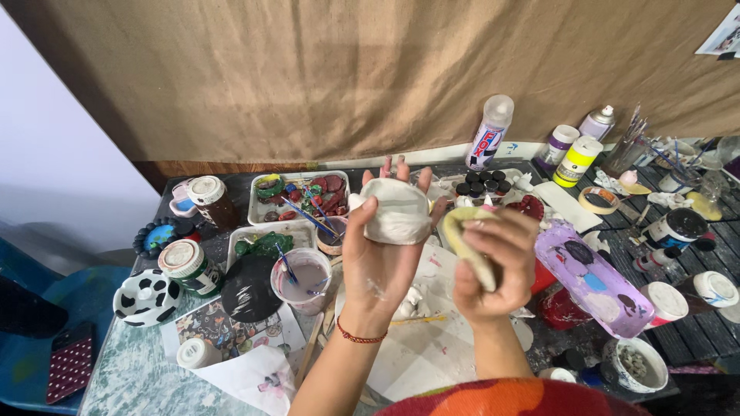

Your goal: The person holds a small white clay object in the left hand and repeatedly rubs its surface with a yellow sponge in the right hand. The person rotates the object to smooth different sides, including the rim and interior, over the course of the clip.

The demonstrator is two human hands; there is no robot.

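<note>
My left hand (379, 254) is raised palm up over the table, a lump of white clay (395, 209) lying on its fingers and palm; a red thread bracelet circles its wrist. My right hand (497, 266) is beside it, fingers closed around a curved, pale yellowish sponge-like piece (466, 239) whose end pokes out toward the clay. The two hands are close but the sponge does not touch the clay. White paper (420, 350) with small clay scraps lies below the hands.
A cup of murky water with brushes (302, 279), paint trays (297, 199), a black disc (250, 289), lidded jars (189, 267), a cow-patterned dish (146, 296), a purple palette (593, 281), glue and paint bottles (488, 135), tape roll (600, 200) and a brush holder (628, 146) crowd the table. Brown cloth hangs behind.
</note>
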